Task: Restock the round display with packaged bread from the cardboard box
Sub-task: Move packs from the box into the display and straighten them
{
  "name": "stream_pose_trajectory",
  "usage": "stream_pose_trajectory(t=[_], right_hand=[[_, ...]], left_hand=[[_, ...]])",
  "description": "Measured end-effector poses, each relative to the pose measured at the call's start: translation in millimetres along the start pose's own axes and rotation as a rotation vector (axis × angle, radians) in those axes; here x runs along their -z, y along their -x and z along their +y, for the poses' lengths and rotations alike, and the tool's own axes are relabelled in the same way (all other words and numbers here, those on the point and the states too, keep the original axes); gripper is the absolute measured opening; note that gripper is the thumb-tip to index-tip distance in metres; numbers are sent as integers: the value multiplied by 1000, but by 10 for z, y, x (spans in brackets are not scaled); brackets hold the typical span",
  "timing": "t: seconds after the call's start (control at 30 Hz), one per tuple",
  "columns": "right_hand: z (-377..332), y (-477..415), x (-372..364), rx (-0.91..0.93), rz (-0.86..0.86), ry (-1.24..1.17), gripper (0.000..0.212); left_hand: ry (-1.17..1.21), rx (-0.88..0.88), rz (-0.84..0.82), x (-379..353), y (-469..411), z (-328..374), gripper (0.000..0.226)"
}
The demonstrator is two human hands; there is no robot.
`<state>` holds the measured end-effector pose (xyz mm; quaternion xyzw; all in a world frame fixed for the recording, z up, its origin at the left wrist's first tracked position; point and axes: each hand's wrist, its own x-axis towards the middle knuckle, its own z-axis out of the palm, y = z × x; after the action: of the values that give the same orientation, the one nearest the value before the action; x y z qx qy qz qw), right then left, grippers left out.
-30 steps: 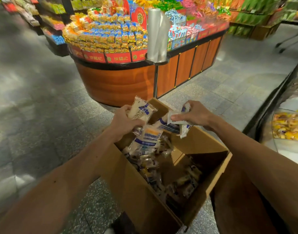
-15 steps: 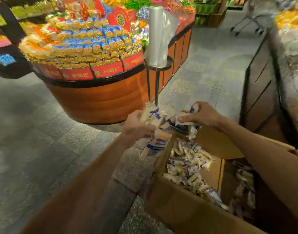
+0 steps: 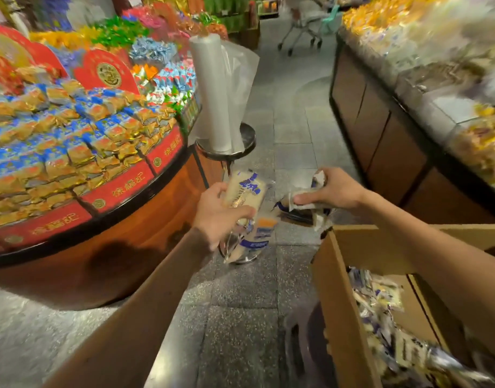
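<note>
Both hands full: left hand [image 3: 218, 217] grips bread packs [image 3: 245, 189], long axis near upright; right hand [image 3: 333, 191] pinches a flatter bundle [image 3: 302, 198]. Round display [image 3: 114, 247] is forward-left, nearer the left hand. Cardboard box [image 3: 338, 289] sits lower right.

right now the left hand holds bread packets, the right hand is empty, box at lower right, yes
No: the head view shows the right hand also gripping bread packets. The left hand does hold packets, and the box is lower right.
</note>
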<state>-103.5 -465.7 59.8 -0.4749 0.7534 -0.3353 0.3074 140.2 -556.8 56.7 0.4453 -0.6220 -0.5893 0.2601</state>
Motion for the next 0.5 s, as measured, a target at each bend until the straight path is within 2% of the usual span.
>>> stream_pose_trajectory(t=[0.1, 0.33, 0.4, 0.5], right_hand=[[-170, -259, 274, -89, 102, 19, 60], [138, -785, 996, -342, 392, 225, 101], [292, -822, 1172, -431, 475, 221, 100], [483, -843, 1448, -561, 569, 228, 87]], left_hand=[[-4, -27, -125, -54, -565, 318, 58], [-85, -63, -463, -946, -2051, 864, 53], [-102, -83, -558, -1336, -2408, 926, 52], [-145, -77, -734, -1949, -2790, 1055, 49]])
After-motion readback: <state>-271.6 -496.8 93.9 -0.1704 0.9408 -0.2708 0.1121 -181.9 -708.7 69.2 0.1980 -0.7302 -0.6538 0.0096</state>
